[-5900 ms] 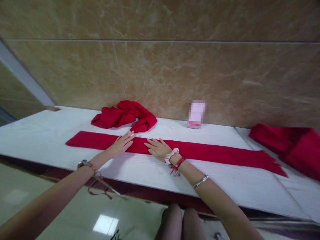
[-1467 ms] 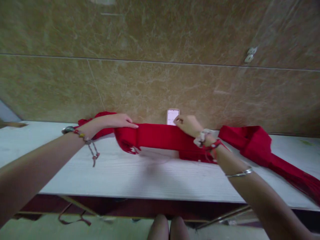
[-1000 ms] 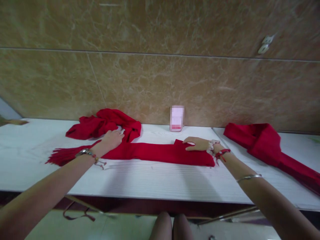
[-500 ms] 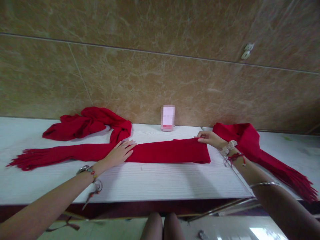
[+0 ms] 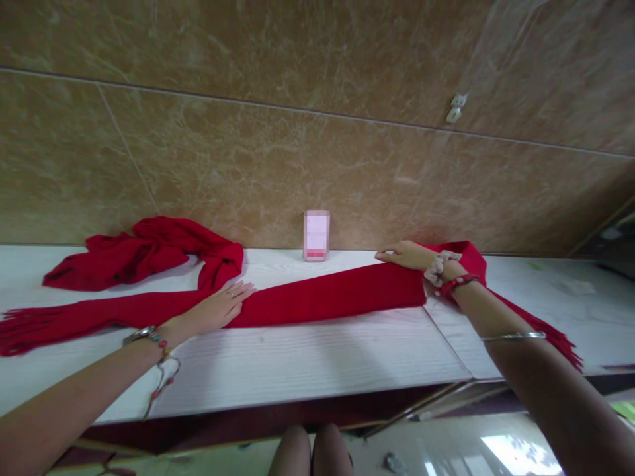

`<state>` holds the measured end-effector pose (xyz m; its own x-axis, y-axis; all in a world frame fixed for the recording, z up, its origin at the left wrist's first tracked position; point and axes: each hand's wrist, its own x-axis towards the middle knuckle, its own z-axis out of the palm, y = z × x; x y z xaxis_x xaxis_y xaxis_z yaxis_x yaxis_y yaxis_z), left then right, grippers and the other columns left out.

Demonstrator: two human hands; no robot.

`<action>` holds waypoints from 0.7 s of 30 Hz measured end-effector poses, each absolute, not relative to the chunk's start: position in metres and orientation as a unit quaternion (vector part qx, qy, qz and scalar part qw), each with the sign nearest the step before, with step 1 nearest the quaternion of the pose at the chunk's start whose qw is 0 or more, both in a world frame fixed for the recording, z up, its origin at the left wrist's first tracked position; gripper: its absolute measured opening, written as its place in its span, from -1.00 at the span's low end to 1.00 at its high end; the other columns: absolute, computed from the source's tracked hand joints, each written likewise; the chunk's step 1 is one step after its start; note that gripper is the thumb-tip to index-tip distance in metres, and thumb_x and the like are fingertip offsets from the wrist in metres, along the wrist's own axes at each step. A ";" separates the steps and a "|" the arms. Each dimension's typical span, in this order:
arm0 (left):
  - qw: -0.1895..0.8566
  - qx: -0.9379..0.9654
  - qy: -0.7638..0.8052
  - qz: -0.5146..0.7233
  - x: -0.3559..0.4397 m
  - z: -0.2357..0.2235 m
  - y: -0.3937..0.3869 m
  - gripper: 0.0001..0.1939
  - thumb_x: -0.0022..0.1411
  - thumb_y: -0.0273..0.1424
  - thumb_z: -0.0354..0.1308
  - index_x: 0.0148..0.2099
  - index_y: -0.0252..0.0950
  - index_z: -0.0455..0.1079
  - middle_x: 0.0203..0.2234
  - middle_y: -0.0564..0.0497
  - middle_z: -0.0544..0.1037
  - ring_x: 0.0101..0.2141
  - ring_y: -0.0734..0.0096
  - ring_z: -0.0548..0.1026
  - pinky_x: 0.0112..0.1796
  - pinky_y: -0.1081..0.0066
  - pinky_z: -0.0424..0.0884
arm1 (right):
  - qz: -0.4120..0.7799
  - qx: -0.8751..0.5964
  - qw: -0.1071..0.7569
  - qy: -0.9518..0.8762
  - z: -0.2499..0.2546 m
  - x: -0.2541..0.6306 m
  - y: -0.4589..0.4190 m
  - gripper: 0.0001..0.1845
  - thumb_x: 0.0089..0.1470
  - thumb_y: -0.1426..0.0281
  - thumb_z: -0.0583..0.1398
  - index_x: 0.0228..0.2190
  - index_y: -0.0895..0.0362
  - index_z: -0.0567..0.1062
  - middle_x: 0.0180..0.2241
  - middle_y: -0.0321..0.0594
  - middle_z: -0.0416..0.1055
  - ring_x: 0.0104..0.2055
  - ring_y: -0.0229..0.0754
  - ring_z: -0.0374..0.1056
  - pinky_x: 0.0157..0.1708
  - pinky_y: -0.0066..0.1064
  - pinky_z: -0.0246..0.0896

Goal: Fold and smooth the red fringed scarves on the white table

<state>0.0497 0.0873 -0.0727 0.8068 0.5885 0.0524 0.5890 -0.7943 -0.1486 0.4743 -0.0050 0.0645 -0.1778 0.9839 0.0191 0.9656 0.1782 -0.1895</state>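
Observation:
A long red scarf [image 5: 317, 294] lies flat in a strip across the white table, its fringe spread at the far left. My left hand [image 5: 215, 307] rests palm down on the strip left of centre, fingers stretched out and holding nothing. At the strip's right end, my right hand [image 5: 404, 254] lies over the far edge, fingers extended to the left and thumb partly hidden. Behind my right wrist is more red cloth [image 5: 471, 258], with a fringed end running to the right; whether it joins the strip is hidden.
A crumpled red cloth [image 5: 163, 254] lies at the back left, touching the strip. A phone-like object [image 5: 316, 236], blurred out, leans against the brown marbled wall [image 5: 278, 165]. The white table [image 5: 297, 370] has its front edge just before my knees. A wall fixture [image 5: 456, 108] is at the upper right.
The strip's right end has moved right and away from me, so the strip now slants. My right hand has gone from pinching its corner to lying over it. The view has shifted right.

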 end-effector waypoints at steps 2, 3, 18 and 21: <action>0.075 -0.946 -0.315 -0.007 0.049 -0.074 0.086 -0.52 0.21 -0.43 -0.26 0.15 -0.40 0.14 0.13 -0.08 0.17 0.14 0.30 0.07 0.12 0.24 -0.03 | 0.087 -0.609 0.000 -0.789 0.077 0.478 -0.007 -0.60 -0.04 0.11 0.08 -0.27 0.08 0.52 -0.45 -0.24 0.46 -0.43 -0.20 0.34 -0.42 -0.44 0.14; 0.075 -0.946 -0.315 -0.011 0.048 -0.074 0.086 -0.52 0.21 -0.42 -0.27 0.16 -0.40 0.14 0.13 -0.08 0.17 0.15 0.30 0.06 0.12 0.24 -0.03 | 0.102 -0.595 -0.027 -0.797 0.080 0.481 -0.009 -0.57 -0.08 0.10 0.11 -0.23 0.07 0.50 -0.45 -0.25 0.46 -0.43 -0.20 0.35 -0.42 -0.44 0.15; 0.072 -0.945 -0.310 -0.069 -0.007 -0.071 0.089 -0.56 0.22 -0.34 -0.27 0.09 -0.22 0.20 0.12 0.12 0.20 0.07 0.33 0.21 0.05 0.30 0.15 | 0.032 -0.623 -0.002 -0.781 -0.039 0.485 -0.022 -0.55 0.08 0.22 0.05 -0.02 0.13 0.32 -0.05 -0.01 0.33 -0.01 -0.02 0.22 -0.03 -0.21 0.10; 0.066 -0.936 -0.329 -0.101 0.036 -0.064 0.078 -0.53 0.23 -0.30 -0.29 0.12 -0.30 0.18 0.15 -0.03 0.14 0.11 0.29 0.15 0.07 0.32 0.10 | -0.004 -0.645 0.007 -0.764 -0.055 0.505 -0.028 -0.55 0.10 0.22 0.01 -0.02 0.17 0.32 -0.09 0.02 0.32 -0.03 -0.03 0.23 -0.03 -0.19 0.10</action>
